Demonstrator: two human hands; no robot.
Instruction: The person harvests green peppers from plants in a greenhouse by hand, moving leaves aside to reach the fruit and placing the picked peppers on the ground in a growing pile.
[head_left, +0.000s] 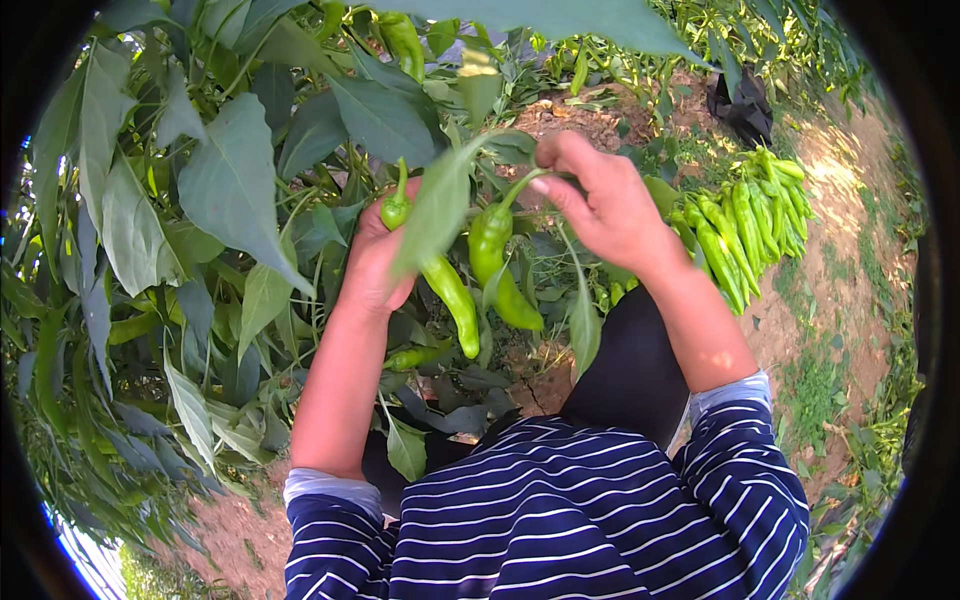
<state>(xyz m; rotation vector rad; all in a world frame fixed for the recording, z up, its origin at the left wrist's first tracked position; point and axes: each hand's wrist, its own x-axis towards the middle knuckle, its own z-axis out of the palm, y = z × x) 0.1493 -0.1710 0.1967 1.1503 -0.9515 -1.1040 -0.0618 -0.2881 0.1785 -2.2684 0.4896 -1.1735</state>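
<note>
My left hand (379, 259) is closed around a long green pepper (452, 304), whose stem end shows above the hand and whose tip points down. A leaf in front hides part of that hand and pepper. To its right, my right hand (592, 195) pinches the stem of a second green pepper (491, 244) between thumb and fingers. This pepper hangs below and left of the fingertips, and a thin leaf crosses it. Whether its stem is still joined to the plant, I cannot tell.
Dense pepper plants (232, 180) fill the left side, with more peppers among the leaves. A pile of picked green peppers (750, 217) lies at the right beside a dirt path (832, 300). Behind it is a black plastic bag (742, 105). Leaves overhang the top of the view.
</note>
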